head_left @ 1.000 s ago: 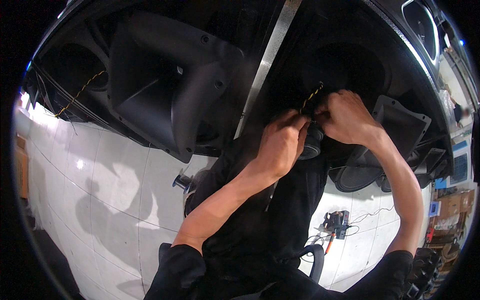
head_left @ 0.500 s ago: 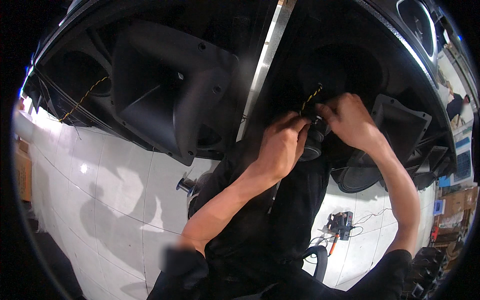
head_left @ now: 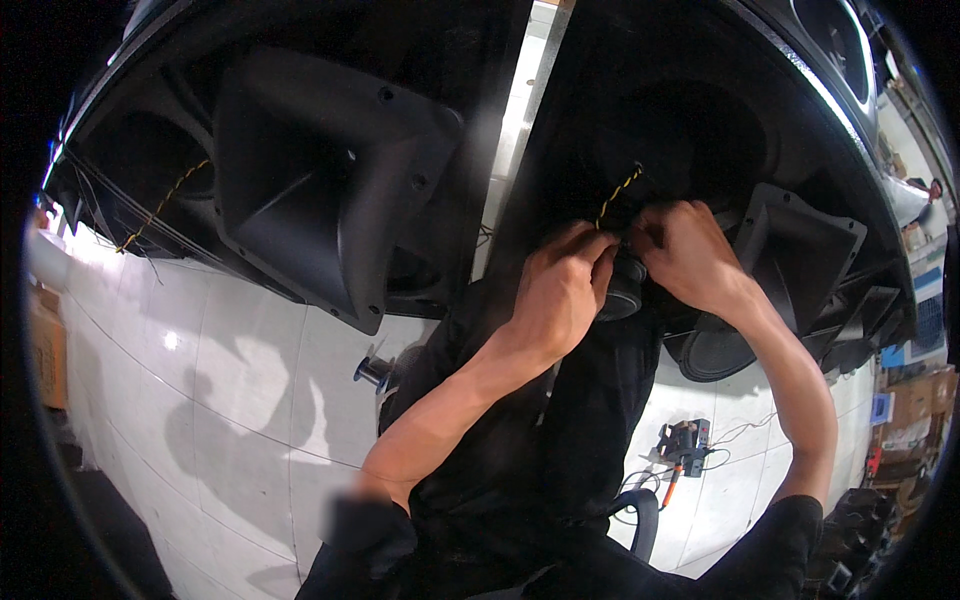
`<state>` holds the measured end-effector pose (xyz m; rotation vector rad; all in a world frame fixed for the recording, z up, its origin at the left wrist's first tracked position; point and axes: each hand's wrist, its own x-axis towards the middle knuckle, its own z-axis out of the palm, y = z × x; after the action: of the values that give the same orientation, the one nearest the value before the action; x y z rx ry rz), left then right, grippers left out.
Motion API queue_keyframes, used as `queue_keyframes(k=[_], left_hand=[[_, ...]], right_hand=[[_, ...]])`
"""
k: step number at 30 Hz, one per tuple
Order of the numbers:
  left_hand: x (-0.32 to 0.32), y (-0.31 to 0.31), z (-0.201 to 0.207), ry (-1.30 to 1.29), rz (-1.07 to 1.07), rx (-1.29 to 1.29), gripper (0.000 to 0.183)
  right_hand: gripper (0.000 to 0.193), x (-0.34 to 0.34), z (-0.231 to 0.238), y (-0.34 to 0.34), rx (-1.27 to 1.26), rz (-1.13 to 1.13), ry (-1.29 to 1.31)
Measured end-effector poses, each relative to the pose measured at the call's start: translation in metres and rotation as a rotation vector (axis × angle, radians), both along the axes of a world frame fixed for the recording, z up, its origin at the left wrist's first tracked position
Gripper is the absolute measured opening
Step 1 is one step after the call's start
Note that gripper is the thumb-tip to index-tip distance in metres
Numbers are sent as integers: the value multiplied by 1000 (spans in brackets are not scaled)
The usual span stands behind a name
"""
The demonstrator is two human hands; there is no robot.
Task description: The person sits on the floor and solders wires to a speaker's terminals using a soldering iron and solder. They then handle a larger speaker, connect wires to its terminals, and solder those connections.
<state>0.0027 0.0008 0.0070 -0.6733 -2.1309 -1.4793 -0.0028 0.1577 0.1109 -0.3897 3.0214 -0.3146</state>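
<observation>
A yellow-and-black twisted wire (head_left: 619, 195) comes out of the dark speaker cabinet (head_left: 585, 110) ahead of me. At its lower end my left hand (head_left: 563, 290) is closed, thumb and fingers pinched on the wire. My right hand (head_left: 692, 255) is closed just beside it, fingertips curled together; whatever they hold is hidden. Directly below both hands, above my lap, is a round black speaker driver (head_left: 622, 292), partly covered by my left hand. The exact contact between fingers, wire and driver is too dark to make out.
On the left a large black horn (head_left: 300, 190) sits in another cabinet, with a second twisted wire (head_left: 165, 205). Another horn (head_left: 800, 240) is at right. On the tiled floor lie an orange-handled soldering iron (head_left: 671, 488), a power strip (head_left: 701, 432) and a small spool (head_left: 371, 371).
My right hand has shifted slightly down, its fingers curling in more. My left hand stays pinched at the wire's end. The whole view has tilted a little.
</observation>
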Motion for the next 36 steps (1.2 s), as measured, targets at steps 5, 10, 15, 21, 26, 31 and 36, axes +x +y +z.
queue_keyframes(k=[5,10,15,21,26,31,36], left_hand=[[1,1,-1,-12,7,25,15],[1,1,2,-12,0,-9,16],[2,4,2,-29,16,3,20],[2,5,4,-21,51,23,30],[3,4,5,10,47,11,36],[17,0,11,-153,47,124,31],[23,-4,4,-115,132,-23,32]], right_hand=[[14,0,-16,-7,-123,-154,123],[19,3,-32,-15,-233,-357,241],[24,12,-41,-25,-410,-519,312],[30,20,-49,-13,-694,-583,196],[32,35,-50,3,-744,-600,86],[16,44,-58,-5,-546,-368,458],[15,52,-55,-9,-542,-206,625]])
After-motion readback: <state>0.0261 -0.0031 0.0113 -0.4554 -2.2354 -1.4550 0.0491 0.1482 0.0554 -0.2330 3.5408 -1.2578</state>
